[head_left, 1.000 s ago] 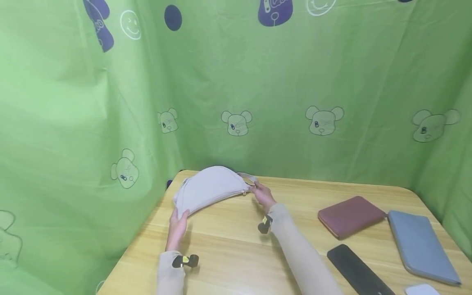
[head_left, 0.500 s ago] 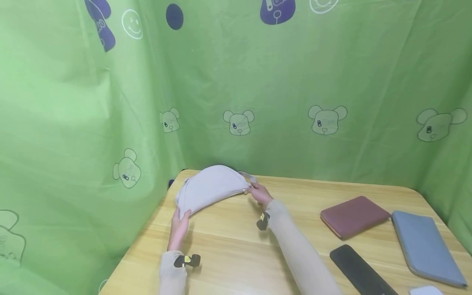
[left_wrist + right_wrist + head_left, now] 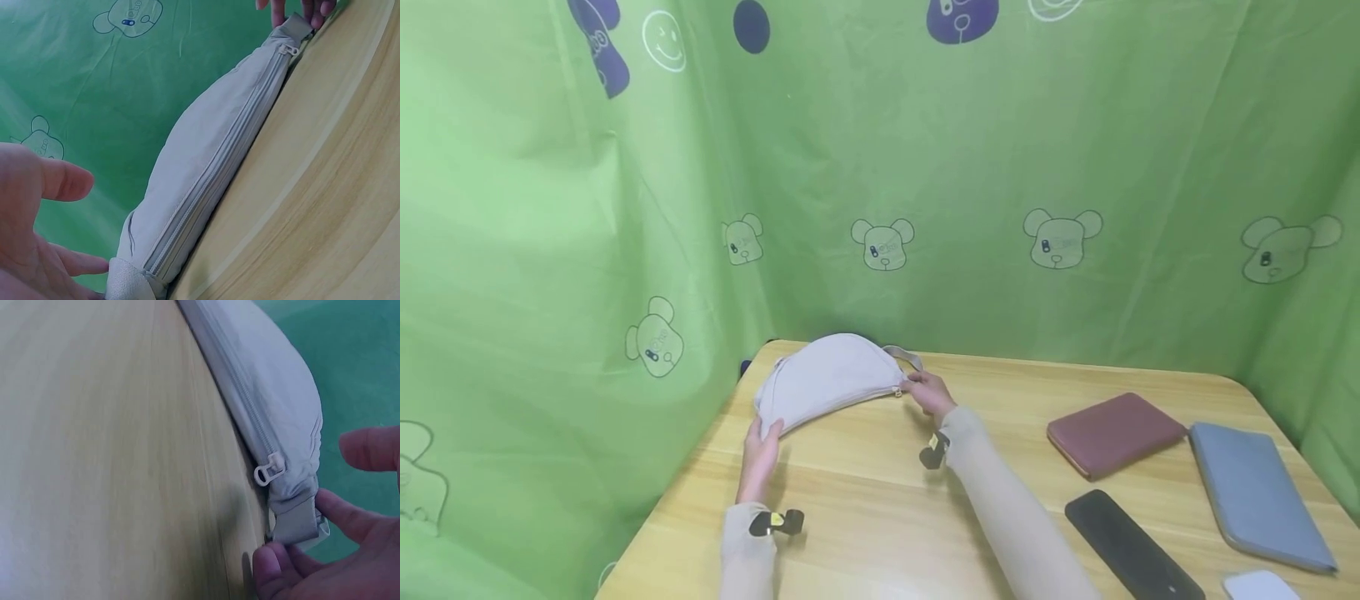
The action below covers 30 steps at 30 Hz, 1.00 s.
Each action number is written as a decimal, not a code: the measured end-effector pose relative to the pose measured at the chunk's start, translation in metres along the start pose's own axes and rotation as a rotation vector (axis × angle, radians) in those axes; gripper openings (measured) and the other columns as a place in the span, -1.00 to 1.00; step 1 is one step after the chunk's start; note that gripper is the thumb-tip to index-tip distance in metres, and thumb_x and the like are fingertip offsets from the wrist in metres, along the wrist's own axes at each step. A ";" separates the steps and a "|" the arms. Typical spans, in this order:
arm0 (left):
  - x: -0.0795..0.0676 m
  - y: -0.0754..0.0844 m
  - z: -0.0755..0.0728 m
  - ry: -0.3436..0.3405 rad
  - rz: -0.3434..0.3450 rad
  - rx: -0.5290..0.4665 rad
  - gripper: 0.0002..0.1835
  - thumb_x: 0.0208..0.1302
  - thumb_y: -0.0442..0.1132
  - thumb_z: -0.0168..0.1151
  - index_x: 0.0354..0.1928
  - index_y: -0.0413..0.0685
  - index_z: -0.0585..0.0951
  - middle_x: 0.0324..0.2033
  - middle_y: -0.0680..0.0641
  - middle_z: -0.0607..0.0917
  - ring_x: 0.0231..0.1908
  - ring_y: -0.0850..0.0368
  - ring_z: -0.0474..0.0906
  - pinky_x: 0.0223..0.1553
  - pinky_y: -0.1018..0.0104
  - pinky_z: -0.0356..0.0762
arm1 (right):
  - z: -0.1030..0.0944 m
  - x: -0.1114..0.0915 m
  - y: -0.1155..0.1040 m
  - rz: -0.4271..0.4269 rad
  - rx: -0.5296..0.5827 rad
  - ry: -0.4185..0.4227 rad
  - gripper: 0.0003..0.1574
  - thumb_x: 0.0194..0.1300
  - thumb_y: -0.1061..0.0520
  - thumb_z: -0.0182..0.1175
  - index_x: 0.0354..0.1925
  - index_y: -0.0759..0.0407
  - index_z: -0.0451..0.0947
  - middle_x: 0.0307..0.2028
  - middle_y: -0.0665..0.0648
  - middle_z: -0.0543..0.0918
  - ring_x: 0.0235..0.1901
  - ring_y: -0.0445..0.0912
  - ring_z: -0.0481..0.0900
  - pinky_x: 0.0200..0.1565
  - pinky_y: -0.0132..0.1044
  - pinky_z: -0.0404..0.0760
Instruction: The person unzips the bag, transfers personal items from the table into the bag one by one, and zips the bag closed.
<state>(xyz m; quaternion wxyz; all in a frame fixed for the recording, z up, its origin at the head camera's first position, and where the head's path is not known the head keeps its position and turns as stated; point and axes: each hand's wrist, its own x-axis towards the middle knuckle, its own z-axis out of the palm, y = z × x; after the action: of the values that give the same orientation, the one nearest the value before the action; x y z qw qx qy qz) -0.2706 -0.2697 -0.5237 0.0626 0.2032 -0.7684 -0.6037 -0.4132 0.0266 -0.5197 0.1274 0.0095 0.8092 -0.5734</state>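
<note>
Currently, the pale bag (image 3: 827, 375) is resting at the far-left corner of the desk (image 3: 850, 525); the left hand (image 3: 757, 454) is gripping its left end, while the right hand (image 3: 931, 395) is holding the strap (image 3: 297, 525) at its right end.

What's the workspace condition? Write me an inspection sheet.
Surface: wood-grain table, no spill seen.
Job's things: light gray belt bag at the far left.
Clutter: maroon zip pouch, blue zip pouch, long black item, white item partly out of frame, all on the right.
Hands: left hand touches the bag's left end, grip unclear; right hand pinches the strap at its right end.
Cables: thin white loop near the table's left edge, possibly a cable.
Surroundings: green curtain with bear prints behind and beside the table.
</note>
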 end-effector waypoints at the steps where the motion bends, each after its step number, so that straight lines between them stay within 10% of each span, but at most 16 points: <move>1: 0.000 0.000 -0.001 0.002 0.003 -0.003 -0.15 0.59 0.03 -0.07 0.62 -0.30 -0.16 0.61 -0.43 -0.13 0.61 -0.44 -0.22 0.59 -0.32 -0.23 | 0.000 -0.002 -0.001 0.004 0.009 0.013 -0.36 0.46 -0.03 0.17 0.37 0.24 0.43 0.37 0.34 0.49 0.34 0.25 0.44 0.29 0.19 0.50; 7: -0.001 0.001 -0.004 0.011 0.011 -0.015 -0.16 0.58 0.02 -0.05 0.62 -0.31 -0.11 0.61 -0.43 -0.09 0.61 -0.43 -0.19 0.59 -0.32 -0.21 | 0.001 -0.014 -0.002 -0.036 -0.034 0.123 -0.54 0.38 0.04 0.26 0.10 0.33 0.58 0.15 0.36 0.63 0.18 0.24 0.54 0.30 0.13 0.48; 18: -0.007 0.001 0.006 -0.012 0.000 -0.054 -0.18 0.59 0.02 -0.05 0.62 -0.29 -0.10 0.59 -0.48 -0.05 0.57 -0.47 -0.06 0.57 -0.32 -0.08 | -0.005 -0.018 0.009 -0.012 -0.244 0.239 -0.12 0.35 -0.12 0.20 0.55 0.01 0.26 0.51 0.48 0.08 0.43 0.45 0.13 0.41 0.40 0.19; 30: -0.003 0.000 0.007 -0.023 0.003 -0.049 -0.19 0.59 0.04 -0.06 0.62 -0.28 -0.07 0.59 -0.47 -0.05 0.57 -0.47 -0.05 0.56 -0.34 -0.07 | -0.007 -0.010 0.006 -0.071 -0.165 0.072 -0.25 0.43 -0.02 0.16 0.47 0.24 0.34 0.47 0.41 0.37 0.48 0.39 0.26 0.51 0.30 0.19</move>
<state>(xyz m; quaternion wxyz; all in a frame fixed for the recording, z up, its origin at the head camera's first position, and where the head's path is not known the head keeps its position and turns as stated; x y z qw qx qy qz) -0.2700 -0.2622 -0.5245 0.0595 0.1936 -0.7544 -0.6244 -0.4037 0.0365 -0.5204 0.0784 -0.0090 0.8576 -0.5082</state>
